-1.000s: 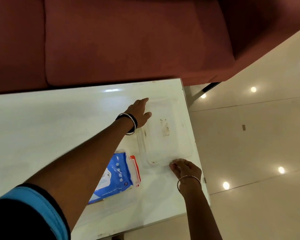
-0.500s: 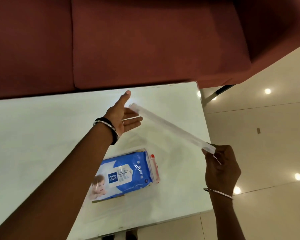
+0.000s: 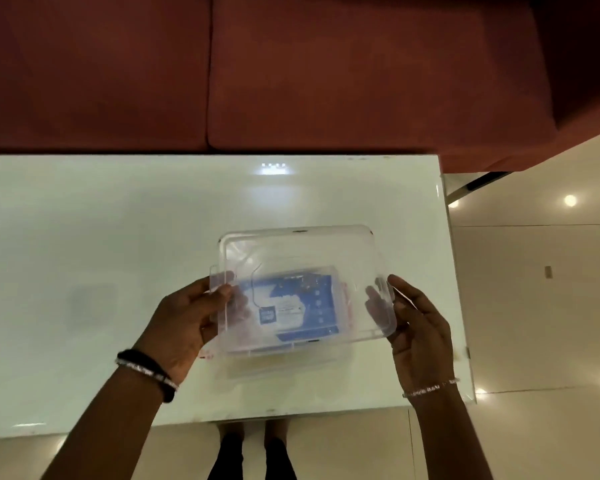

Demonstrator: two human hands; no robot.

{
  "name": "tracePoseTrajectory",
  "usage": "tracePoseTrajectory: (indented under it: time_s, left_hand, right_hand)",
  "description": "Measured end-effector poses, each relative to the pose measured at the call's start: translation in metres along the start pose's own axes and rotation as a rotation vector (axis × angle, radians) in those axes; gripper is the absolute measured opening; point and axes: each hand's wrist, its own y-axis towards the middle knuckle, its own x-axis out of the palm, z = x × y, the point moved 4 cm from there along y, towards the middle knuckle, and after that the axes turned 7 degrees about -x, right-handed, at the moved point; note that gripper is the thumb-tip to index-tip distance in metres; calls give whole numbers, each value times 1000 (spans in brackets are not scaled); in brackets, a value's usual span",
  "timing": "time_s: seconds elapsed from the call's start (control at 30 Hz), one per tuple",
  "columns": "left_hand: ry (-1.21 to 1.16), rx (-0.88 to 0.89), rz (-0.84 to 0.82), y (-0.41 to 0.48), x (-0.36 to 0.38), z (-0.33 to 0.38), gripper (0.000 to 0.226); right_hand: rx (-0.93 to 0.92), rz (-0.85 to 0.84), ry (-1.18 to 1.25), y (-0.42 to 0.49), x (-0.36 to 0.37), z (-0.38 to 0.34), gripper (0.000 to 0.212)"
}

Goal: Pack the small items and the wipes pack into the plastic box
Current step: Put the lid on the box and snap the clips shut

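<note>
A clear plastic lid [image 3: 302, 251] is held flat above the table, and I grip it at both short ends. My left hand [image 3: 184, 327] clamps its left edge. My right hand [image 3: 420, 330] clamps its right edge. Under the lid stands the clear plastic box [image 3: 284, 368]. Inside it lies the blue and white wipes pack [image 3: 298, 306], seen blurred through the lid. Reddish bits [image 3: 345, 292] show at the box's sides; I cannot tell what they are. No small items are plainly visible.
The white glossy table [image 3: 84, 254] ends close to my right hand at its right edge [image 3: 461, 306]. A dark red sofa [image 3: 291, 71] runs along the far side. Shiny floor tiles [image 3: 534, 306] lie to the right, and my feet [image 3: 253, 452] show below the near edge.
The lid went from lying flat at the table's right end to being lifted edge-on, and now it is held level over the box with the wipes pack. My view has shifted to face the box.
</note>
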Motion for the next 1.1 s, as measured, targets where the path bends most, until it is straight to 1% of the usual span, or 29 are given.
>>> tracePoseTrajectory:
  time_s: [0.03, 0.1, 0.17, 0.23, 0.3, 0.37, 0.47, 0.57, 0.7, 0.77, 0.93, 1.1]
  left_hand:
    - [36, 35, 39, -5, -7, -8, 23]
    - [131, 101, 163, -12, -23, -25, 29]
    - [223, 142, 307, -15, -36, -39, 39]
    - [325, 180, 403, -15, -43, -49, 43]
    - [446, 237, 476, -17, -45, -53, 43]
    - [547, 308, 539, -18, -45, -55, 42]
    - [606, 387, 603, -14, -44, -58, 41]
    - [697, 451, 679, -9, -42, -58, 40]
    - [670, 485, 713, -3, -46, -58, 41]
    - [652, 456, 711, -1, -49, -59, 41]
    - [557, 317, 644, 7, -58, -59, 37]
    - [523, 244, 607, 11, -64, -54, 40]
  right_hand:
    - [31, -2, -14, -4, 1, 5, 32]
    - [38, 6, -158, -14, 3, 16, 40]
    - [-20, 27, -396, -23, 7, 23, 42]
    - [-98, 61, -626, -30, 9, 28, 37]
    - [-164, 103, -788, -33, 11, 31, 34]
    - [-219, 127, -884, -33, 14, 32, 34]
    - [-250, 164, -937, -31, 16, 35, 33]
    - [-223, 173, -996, -27, 17, 38, 33]
    - [-229, 165, -1069, -25, 21, 40, 32]
    - [-228, 150, -1089, -24, 23, 41, 32]
    - [-184, 122, -1104, -19, 23, 38, 33]
    - [-48, 81, -1008, -9, 19, 34, 35]
